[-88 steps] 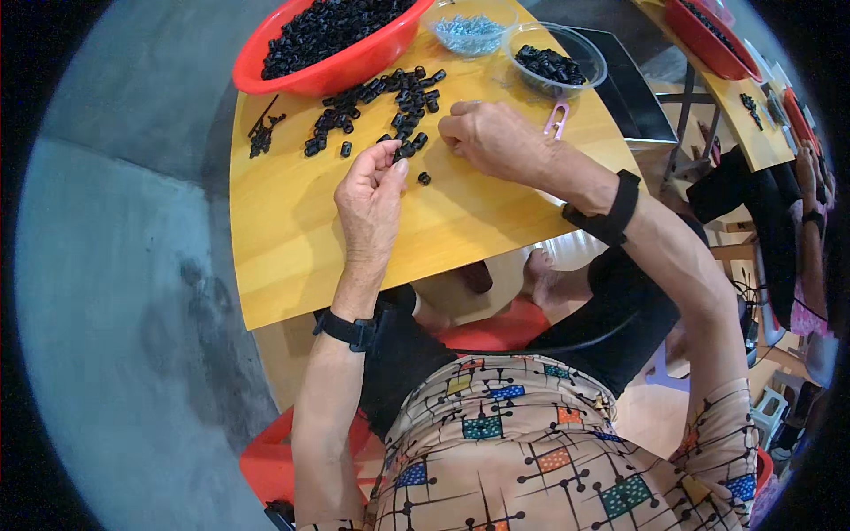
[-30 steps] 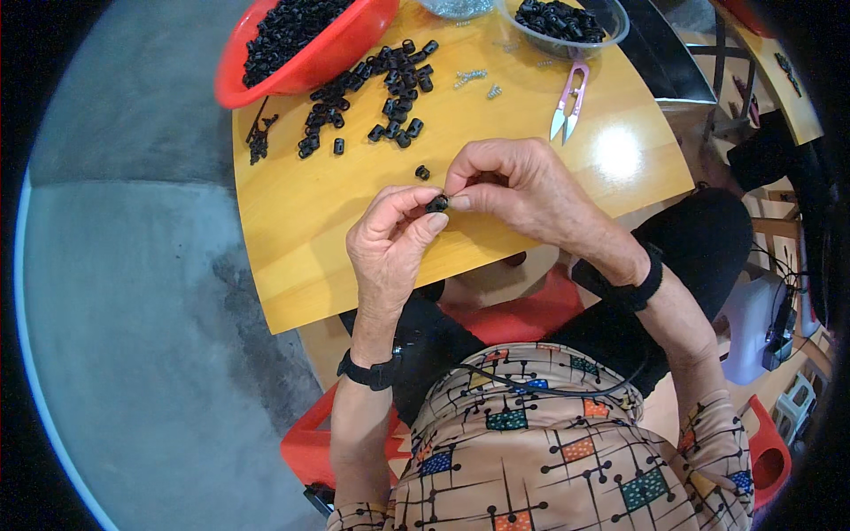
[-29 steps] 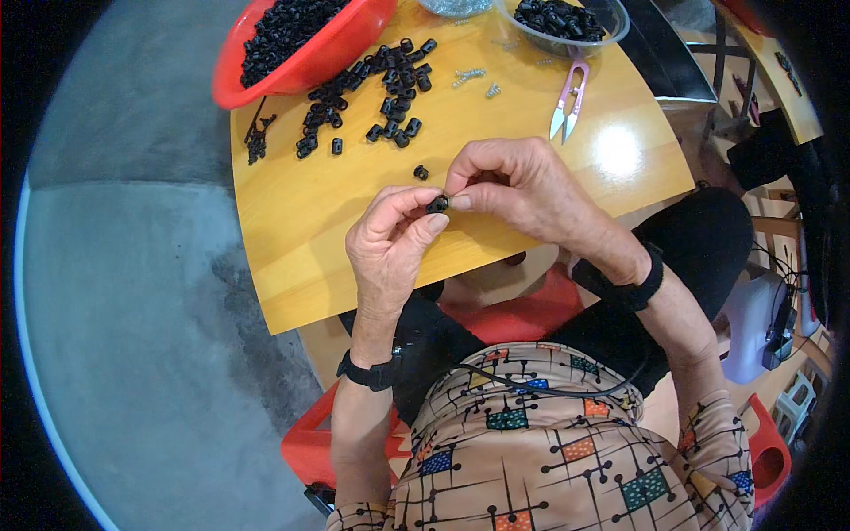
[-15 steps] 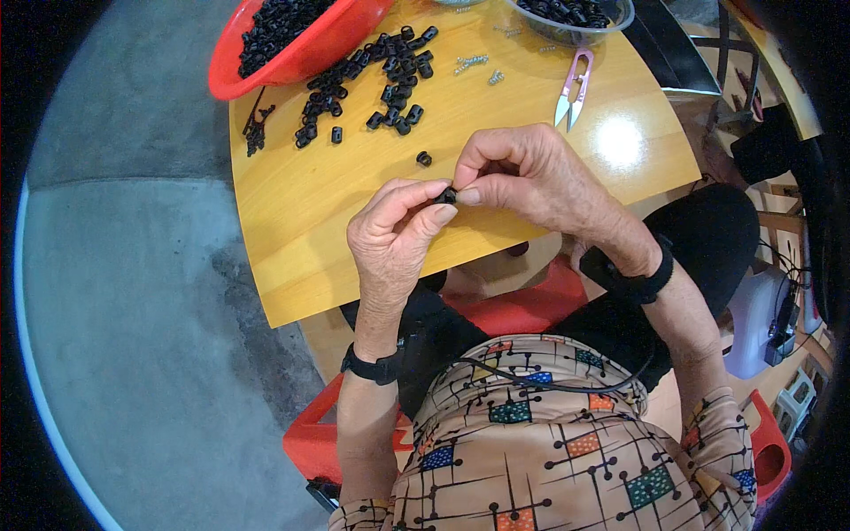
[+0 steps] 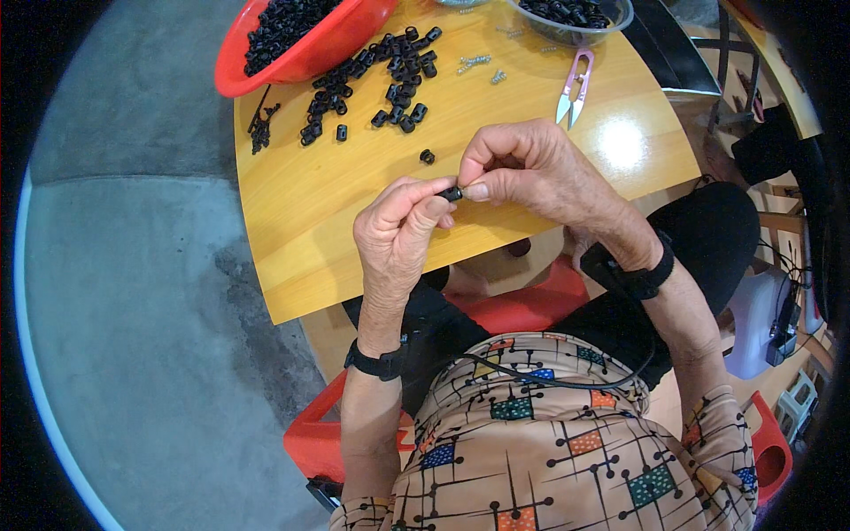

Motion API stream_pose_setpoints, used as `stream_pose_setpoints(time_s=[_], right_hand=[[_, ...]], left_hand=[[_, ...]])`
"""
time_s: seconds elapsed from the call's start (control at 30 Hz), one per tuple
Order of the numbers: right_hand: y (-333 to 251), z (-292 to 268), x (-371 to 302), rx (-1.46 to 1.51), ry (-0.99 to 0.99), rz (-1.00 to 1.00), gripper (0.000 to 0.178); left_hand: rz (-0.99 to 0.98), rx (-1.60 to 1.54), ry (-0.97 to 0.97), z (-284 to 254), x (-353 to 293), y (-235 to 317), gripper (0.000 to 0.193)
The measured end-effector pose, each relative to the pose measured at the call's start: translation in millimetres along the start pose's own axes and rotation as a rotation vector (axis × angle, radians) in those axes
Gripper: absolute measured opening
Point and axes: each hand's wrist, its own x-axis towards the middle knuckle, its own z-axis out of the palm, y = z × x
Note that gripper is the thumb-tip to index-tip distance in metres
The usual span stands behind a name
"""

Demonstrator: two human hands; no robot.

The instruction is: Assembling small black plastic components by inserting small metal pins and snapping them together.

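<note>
Over the table's near side, my left hand pinches a small black plastic cord lock between thumb and fingers. My right hand is closed at the cord lock's right end, thumb and forefinger pressed together there; anything tiny between those fingertips is hidden. A single black cord lock piece lies just beyond the hands. Farther off is a loose spread of several black barrel-shaped pieces. Little metal springs lie to the right of that spread.
A red basin full of black pieces stands at the far left of the yellow wooden table. At the far right are a clear bowl of black parts and pink-handled thread snips. Thin black strips lie by the left edge.
The cord lock has turned between my fingers and shows more of its side. My left hand has shifted slightly right; the right hand stays close to the same place.
</note>
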Motion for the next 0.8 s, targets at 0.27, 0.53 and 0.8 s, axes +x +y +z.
stream_pose_setpoints(time_s=[0.27, 0.53, 0.8], right_hand=[[-1.7, 3.6, -1.6, -0.002, 0.024, 0.016, 0.007], [0.1, 13.3, -5.9, -0.090, 0.055, -0.040, 0.009], [4.3, 22.5, -9.2, 0.025, 0.100, -0.069, 0.015]], left_hand=[[-0.055, -0.036, 0.031, 0.3, -0.8, -0.2, 0.035], [-0.047, -0.051, 0.041, -0.3, -0.9, -0.9, 0.030], [0.015, -0.036, 0.032, -0.4, 1.2, -3.5, 0.025]])
